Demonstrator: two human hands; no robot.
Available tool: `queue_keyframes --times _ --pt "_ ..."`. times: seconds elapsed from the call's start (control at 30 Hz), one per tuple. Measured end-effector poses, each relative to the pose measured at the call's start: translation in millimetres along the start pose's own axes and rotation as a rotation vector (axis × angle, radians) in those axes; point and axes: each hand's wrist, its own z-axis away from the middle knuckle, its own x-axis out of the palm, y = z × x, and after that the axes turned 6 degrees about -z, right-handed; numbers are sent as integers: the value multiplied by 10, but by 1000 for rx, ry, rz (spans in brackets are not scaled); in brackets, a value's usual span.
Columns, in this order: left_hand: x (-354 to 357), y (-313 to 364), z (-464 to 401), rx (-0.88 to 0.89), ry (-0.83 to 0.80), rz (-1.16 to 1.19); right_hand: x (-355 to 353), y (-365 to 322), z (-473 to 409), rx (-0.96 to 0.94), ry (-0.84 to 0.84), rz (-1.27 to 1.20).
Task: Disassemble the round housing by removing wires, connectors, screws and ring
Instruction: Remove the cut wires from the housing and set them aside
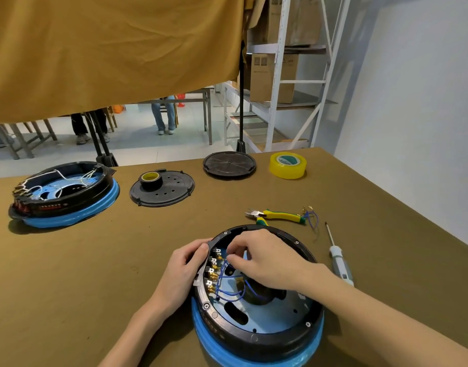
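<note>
Round housing (256,321) sits at the near edge of the table (95,260), black rim on a blue base, open side up. Left hand (185,271) curls over the outer rim on the connector side, steadying it; right hand (256,258) reaches inside w/ thumb and forefinger pinched at a blue wire (223,270) end near the top connector (217,252). Whether the fingers are on the wire itself or its terminal I can't tell. Risks, as I judge them: pulling on the wire instead of the terminal could snap the strand or leave the lug stuck on the post; a hard tug could tip or slide the housing twd the table edge if the left hand's grip slackens; fingers could scrape on the gold posts; loose bits could drop into the housing's openings. Counts: 4 connectors in a row on the inner wall, approx 4 blue wires still attached (they overlap, so not certain), 2 hands, 2 housings incl. second housing (63,194) far left w/ white wires, 2 black round covers (162,188), 2 tape rolls (small one (151,179) on a cover, yellow roll (288,165) far back), 1 pair of cutters (278,216), 1 screwdriver (338,258), 1 bundle of removed wires (311,215) by the cutters.
</note>
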Motion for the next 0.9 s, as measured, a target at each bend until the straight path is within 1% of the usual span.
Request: queue_keyframes --times 0.1,0.23,0.33,0.43,0.63,0.9 --pt "5 12 4 -3 -4 -9 115 -28 -65 63 -11 38" --pt "3 6 0 -8 1 -3 202 -3 -199 188 -41 -91" --pt "-4 -8 -8 -8 -5 -2 195 21 -268 237 -86 -167" --pt "-9 -14 -12 -5 -7 -4 200 38 -281 234 -113 -165" --pt "-9 -5 -11 12 -7 -30 202 107 -264 226 -111 -213" --pt "-11 -8 -6 9 -11 -18 216 109 -242 236 -88 -200"
